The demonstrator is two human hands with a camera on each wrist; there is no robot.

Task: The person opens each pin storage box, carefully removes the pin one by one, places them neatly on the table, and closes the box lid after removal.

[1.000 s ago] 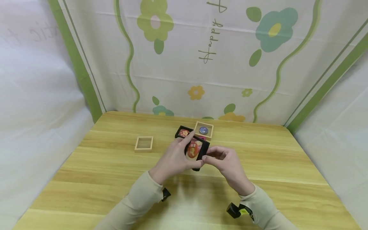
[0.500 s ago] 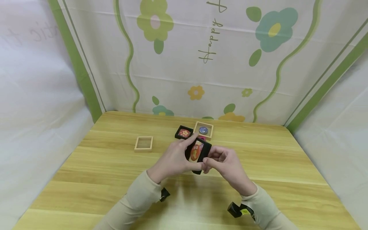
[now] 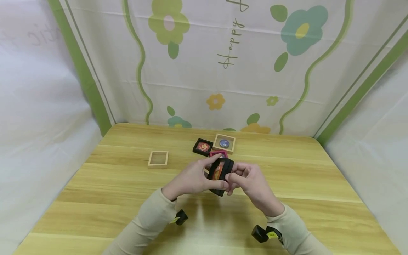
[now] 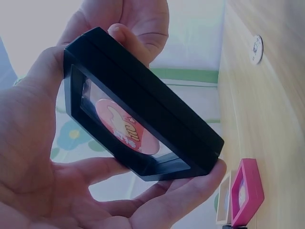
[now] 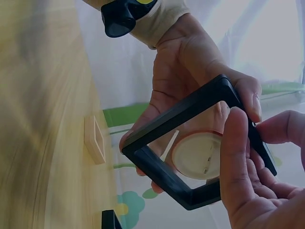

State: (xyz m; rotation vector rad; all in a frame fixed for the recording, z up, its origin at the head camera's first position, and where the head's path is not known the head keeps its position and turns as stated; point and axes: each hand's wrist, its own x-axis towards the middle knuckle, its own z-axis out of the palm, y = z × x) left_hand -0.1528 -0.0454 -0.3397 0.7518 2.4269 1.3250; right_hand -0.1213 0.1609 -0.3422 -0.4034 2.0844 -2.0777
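Woodgrain table (image 3: 95, 205). Fingers of left hand (image 3: 195, 177) grip black frame (image 4: 143, 95), right hand's (image 3: 251, 182) pinch its edge; badge (image 4: 126, 126) already inside. Apparently remaining: loose badge (image 4: 257, 49), unfilled wooden frame (image 3: 157, 165).

This looks like a small cloth-walled booth (image 3: 191, 78): a wood-grain table (image 3: 95, 198) sits close against a white back cloth (image 3: 204, 53), with pale side cloths (image 3: 38, 106) hanging at left and right. The back cloth carries printed flowers (image 3: 169, 23), wavy vines (image 3: 139, 71) and the word "Happy" (image 3: 234, 42) (turned on its side). What building holds it, I cannot tell.
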